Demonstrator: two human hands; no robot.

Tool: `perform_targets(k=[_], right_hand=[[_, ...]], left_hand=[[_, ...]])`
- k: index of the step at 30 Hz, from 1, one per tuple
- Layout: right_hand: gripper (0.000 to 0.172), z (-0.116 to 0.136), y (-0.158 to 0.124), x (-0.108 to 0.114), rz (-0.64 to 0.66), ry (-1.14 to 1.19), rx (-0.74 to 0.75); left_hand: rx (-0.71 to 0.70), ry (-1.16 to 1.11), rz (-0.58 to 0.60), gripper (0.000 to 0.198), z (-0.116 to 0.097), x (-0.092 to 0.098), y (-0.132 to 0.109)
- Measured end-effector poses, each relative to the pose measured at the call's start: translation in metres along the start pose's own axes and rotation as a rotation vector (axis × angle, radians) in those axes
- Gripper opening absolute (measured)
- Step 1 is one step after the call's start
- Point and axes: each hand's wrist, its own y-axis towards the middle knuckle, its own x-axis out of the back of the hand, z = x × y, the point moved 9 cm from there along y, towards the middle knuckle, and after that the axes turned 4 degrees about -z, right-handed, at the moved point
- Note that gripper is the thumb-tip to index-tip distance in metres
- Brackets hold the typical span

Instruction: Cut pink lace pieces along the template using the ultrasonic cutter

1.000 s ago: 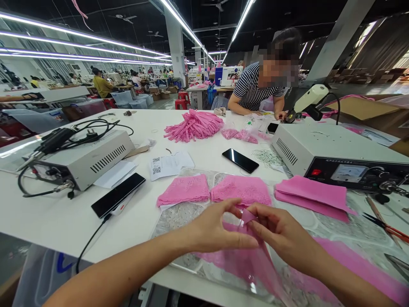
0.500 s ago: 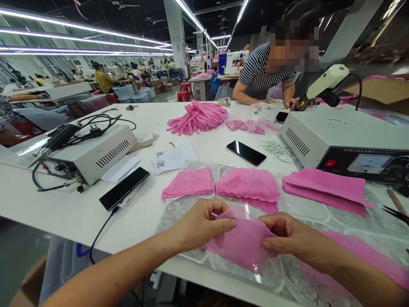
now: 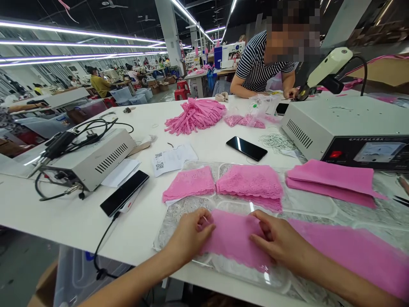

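Note:
A thin pink fabric piece (image 3: 234, 238) with a scalloped lower edge lies nearly flat on the clear plastic mat (image 3: 179, 215). At its left edge, my left hand (image 3: 193, 232) pinches the fabric between thumb and fingers. My right hand (image 3: 271, 236) is at its right side, thumb and index finger apart over the cloth. Behind them sit two stacks of pink lace pieces, a smaller one (image 3: 190, 182) and a thicker one (image 3: 251, 183). Folded pink fabric (image 3: 330, 179) lies to the right, and more pink fabric (image 3: 351, 249) is partly under my right forearm.
Two grey machine boxes stand left (image 3: 92, 155) and right (image 3: 348, 123). Phones lie at the left (image 3: 124, 192) and centre (image 3: 246, 148). Pink strips (image 3: 196, 115) are heaped behind. A person in a striped shirt (image 3: 255, 64) leans on the far side. Scissors (image 3: 401, 201) are at the right.
The pink piece, raised and bunched between my hands before, now lies spread on the mat. My left hand has moved left and down, and my right thumb and index finger have parted.

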Motion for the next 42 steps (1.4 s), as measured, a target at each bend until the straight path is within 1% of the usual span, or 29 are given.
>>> perform_targets(k=[3,4,9,12,18,20,22,23,25,26,28,30,32,33,34,36,37,39,42], right_hand=[[0.030,-0.002,0.000,0.000,-0.021,-0.017,0.031],[0.032,-0.003,0.000,0.001,-0.030,-0.022,0.039],[0.034,-0.004,-0.004,0.005,-0.072,-0.038,0.074],[0.038,-0.005,-0.007,0.006,-0.092,-0.049,0.084],[0.051,-0.010,-0.013,0.002,-0.076,-0.112,0.017],[0.057,-0.011,-0.014,0.000,-0.066,-0.129,0.001],[0.061,-0.013,-0.016,0.001,-0.064,-0.152,-0.001],[0.061,-0.014,-0.018,0.004,-0.072,-0.156,0.004],[0.053,-0.018,-0.027,0.017,-0.117,-0.134,0.018],[0.046,-0.022,-0.034,0.028,-0.162,-0.107,0.022],[0.035,-0.033,-0.053,0.057,-0.310,-0.051,0.022],[0.029,-0.049,-0.080,0.088,-0.510,-0.043,0.012],[0.021,-0.061,-0.112,0.114,-0.718,-0.102,0.037],[0.017,-0.064,-0.127,0.123,-0.805,-0.148,0.074],[0.015,-0.066,-0.141,0.128,-0.879,-0.195,0.126],[0.019,-0.068,-0.162,0.132,-0.981,-0.289,0.241],[0.022,-0.069,-0.170,0.132,-1.008,-0.337,0.287],[0.027,-0.071,-0.180,0.132,-1.042,-0.428,0.345],[0.030,-0.073,-0.185,0.132,-1.008,-0.511,0.391]], left_hand=[[-0.038,0.108,-0.038,0.012,-0.002,0.006,0.003],[-0.050,0.143,-0.044,0.013,-0.002,0.006,0.003],[-0.117,0.275,-0.040,0.022,-0.005,0.003,0.000],[-0.161,0.376,-0.035,0.025,-0.006,0.001,0.000],[-0.194,0.603,0.018,0.032,-0.008,-0.005,0.001],[-0.234,0.665,0.010,0.032,-0.008,-0.006,0.001],[-0.336,0.737,-0.052,0.032,-0.011,-0.005,0.000],[-0.419,0.772,-0.105,0.032,-0.014,-0.003,-0.003],[-0.620,0.824,-0.239,0.032,-0.022,0.001,-0.012],[-0.722,0.835,-0.303,0.031,-0.027,0.003,-0.017],[-0.879,0.830,-0.390,0.030,-0.035,0.005,-0.025],[-1.009,0.747,-0.365,0.028,-0.049,0.000,-0.029],[-1.144,0.592,-0.253,0.028,-0.072,-0.012,-0.032],[-1.201,0.524,-0.181,0.029,-0.087,-0.021,-0.034],[-1.253,0.490,-0.085,0.030,-0.102,-0.035,-0.036],[-1.304,0.495,0.093,0.032,-0.129,-0.067,-0.035],[-1.322,0.502,0.166,0.031,-0.140,-0.083,-0.033],[-1.382,0.492,0.258,0.031,-0.159,-0.113,-0.030],[-1.440,0.514,0.371,0.034,-0.172,-0.148,-0.019]])
